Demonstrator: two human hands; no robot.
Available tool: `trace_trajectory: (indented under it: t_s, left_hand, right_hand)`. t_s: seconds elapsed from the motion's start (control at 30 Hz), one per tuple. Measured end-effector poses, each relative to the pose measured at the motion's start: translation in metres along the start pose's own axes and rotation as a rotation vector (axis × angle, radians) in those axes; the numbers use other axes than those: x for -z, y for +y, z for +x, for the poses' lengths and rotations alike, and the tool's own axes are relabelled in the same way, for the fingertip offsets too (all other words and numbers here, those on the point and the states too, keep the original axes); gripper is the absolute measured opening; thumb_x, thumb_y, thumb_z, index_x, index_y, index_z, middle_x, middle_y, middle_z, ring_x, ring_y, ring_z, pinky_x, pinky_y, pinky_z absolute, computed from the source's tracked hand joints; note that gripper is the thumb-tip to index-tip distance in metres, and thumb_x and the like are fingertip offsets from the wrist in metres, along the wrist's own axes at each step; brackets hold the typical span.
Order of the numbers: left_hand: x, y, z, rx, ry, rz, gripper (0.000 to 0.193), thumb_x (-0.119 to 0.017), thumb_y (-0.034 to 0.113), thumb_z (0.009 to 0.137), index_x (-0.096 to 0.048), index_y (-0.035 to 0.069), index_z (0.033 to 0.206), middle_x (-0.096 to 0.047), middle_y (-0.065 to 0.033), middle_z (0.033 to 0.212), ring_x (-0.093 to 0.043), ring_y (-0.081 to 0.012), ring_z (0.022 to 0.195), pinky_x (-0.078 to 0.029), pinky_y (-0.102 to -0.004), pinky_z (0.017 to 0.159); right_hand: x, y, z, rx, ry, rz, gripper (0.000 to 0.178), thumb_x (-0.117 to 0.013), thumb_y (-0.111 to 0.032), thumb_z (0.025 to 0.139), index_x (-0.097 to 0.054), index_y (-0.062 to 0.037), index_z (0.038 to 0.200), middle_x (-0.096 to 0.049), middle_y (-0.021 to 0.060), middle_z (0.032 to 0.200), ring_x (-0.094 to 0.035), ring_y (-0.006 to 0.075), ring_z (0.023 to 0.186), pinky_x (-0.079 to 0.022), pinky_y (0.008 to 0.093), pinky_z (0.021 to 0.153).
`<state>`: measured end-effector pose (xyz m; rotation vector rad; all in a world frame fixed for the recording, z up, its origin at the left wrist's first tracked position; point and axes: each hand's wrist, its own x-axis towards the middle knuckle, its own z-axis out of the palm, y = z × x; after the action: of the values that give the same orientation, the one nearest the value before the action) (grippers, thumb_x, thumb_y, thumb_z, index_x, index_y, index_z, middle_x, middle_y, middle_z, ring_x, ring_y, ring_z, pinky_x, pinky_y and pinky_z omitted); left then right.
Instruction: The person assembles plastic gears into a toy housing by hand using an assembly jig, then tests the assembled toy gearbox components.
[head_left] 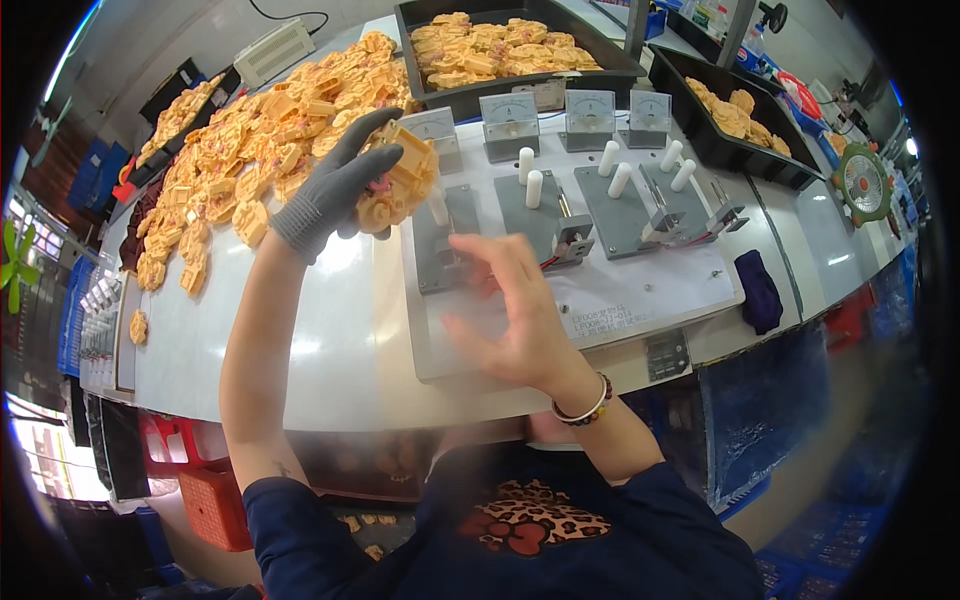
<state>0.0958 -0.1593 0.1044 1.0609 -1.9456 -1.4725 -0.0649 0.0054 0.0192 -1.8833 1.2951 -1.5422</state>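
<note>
My left hand (335,190), in a grey knit glove, is closed around a yellow-orange moulded plastic part (408,180) with a bit of pink on it; it may be more than one piece. It is raised over the left end of a white test board (650,305). My bare right hand (520,320), slightly blurred, hovers over that board's left side with fingers apart and nothing visible in them. Beneath its fingertips lies a grey fixture plate (440,265). Further right, similar plates carry white pegs (534,190) and small metal clamps (573,238) with red wires.
A large heap of the same plastic parts (270,130) covers the table's left. Black trays (520,92) (770,160) of parts stand behind and at the right. Several analog meters (511,120) line the board's back edge. A dark cloth (758,292) and green fan (864,183) are at right.
</note>
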Motion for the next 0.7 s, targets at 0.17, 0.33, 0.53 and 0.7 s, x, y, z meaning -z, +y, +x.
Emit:
trace_trajectory:
  t_s: [0.17,0.33,0.53,0.7]
  left_hand:
    - [-0.006,0.026,-0.016,0.029,-0.023,-0.071,0.05,-0.055,0.039,0.09,-0.047,0.017,0.134,-0.06,-0.013,0.109,-0.066,-0.02,0.078,-0.057,-0.0312,0.06]
    - [-0.008,0.007,0.027,-0.151,0.063,0.516,0.039,-0.053,0.03,0.089,-0.056,0.013,0.124,-0.063,-0.012,0.107,-0.061,-0.0227,0.095,-0.047,-0.0315,0.087]
    - [-0.002,0.021,0.023,-0.107,0.205,0.748,0.037,-0.045,0.03,0.089,-0.06,0.018,0.12,-0.067,-0.0196,0.094,-0.066,-0.0285,0.083,-0.051,-0.0389,0.082]
    - [-0.039,0.025,0.019,-0.239,0.322,1.147,0.031,-0.043,0.028,0.091,-0.062,0.015,0.111,-0.065,-0.0228,0.081,-0.065,-0.0374,0.079,-0.05,-0.0434,0.078]
  right_hand:
    - [-0.009,-0.002,-0.006,0.091,0.011,0.07,0.055,-0.072,-0.013,0.07,-0.054,-0.0051,0.121,-0.056,0.0105,0.101,-0.055,0.0231,0.082,-0.047,0.0324,0.072]
    - [0.001,0.0,-0.005,0.114,-0.015,0.029,0.039,-0.06,-0.003,0.063,-0.054,-0.0004,0.102,-0.056,0.013,0.087,-0.058,0.0287,0.074,-0.048,0.0354,0.063]
    - [-0.002,0.002,-0.004,0.185,-0.015,-0.02,0.04,-0.059,-0.006,0.061,-0.054,-0.0014,0.1,-0.057,0.0129,0.087,-0.059,0.0314,0.076,-0.049,0.0364,0.062]
    - [-0.002,0.007,-0.005,0.204,0.022,-0.015,0.041,-0.06,-0.006,0.059,-0.054,-0.0019,0.1,-0.057,0.0121,0.087,-0.059,0.0308,0.074,-0.048,0.0361,0.061]
